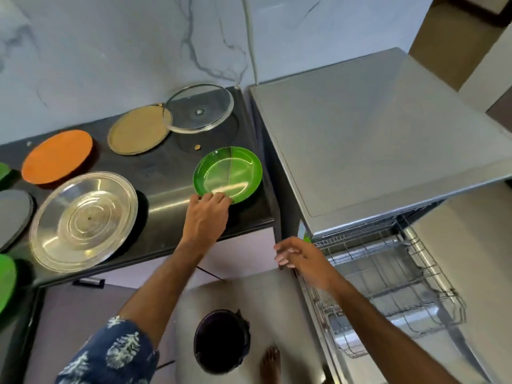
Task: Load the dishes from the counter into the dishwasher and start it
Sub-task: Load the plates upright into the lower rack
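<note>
A green plate (230, 173) lies near the right end of the dark counter (166, 167). My left hand (206, 214) reaches to its near rim, fingers curled over the edge. My right hand (302, 257) hovers with relaxed fingers, holding nothing, beside the open dishwasher (374, 151). Its wire racks (388, 275) are pulled out, and a small bit of green shows at the upper rack's left corner. On the counter lie a steel plate (83, 221), an orange plate (56, 156), a tan plate (138, 130) and a glass lid (199, 108).
More plates are cut off at the left edge: a grey one (13, 214) and green ones (5, 281). A dark bin (221, 340) stands on the floor below, next to a bare foot (270, 364). A cable (250, 40) runs down the marble wall.
</note>
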`<action>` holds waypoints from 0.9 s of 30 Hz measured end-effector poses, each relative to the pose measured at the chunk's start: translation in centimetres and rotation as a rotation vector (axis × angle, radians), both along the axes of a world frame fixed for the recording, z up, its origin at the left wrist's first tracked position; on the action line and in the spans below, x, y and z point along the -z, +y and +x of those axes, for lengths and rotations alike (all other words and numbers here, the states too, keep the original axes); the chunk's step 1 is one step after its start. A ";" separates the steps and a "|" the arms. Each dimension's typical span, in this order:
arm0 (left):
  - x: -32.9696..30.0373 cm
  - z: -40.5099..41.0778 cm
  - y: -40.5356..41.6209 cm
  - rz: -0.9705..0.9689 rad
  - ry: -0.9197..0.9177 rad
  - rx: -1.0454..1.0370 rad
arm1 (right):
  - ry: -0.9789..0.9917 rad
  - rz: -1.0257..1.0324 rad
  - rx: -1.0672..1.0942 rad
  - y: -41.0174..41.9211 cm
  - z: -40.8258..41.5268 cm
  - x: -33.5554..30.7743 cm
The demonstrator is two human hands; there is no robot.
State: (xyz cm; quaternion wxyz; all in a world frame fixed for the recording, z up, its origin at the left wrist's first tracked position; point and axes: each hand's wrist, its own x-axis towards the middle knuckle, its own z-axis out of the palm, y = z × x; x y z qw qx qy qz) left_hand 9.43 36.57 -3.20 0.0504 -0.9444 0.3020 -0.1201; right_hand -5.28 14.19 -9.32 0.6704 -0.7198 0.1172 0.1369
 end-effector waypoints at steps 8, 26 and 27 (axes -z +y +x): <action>1.9 -12.8 -1.3 -0.198 -0.175 0.581 | 0.303 0.644 0.224 -0.8 -2.5 -0.7; 38.2 -14.4 -17.1 0.010 0.608 0.360 | 0.302 -0.508 0.306 -17.2 -12.1 28.5; 40.6 -13.9 -18.3 0.034 0.589 0.357 | 0.261 -0.599 0.288 -17.9 -11.2 30.6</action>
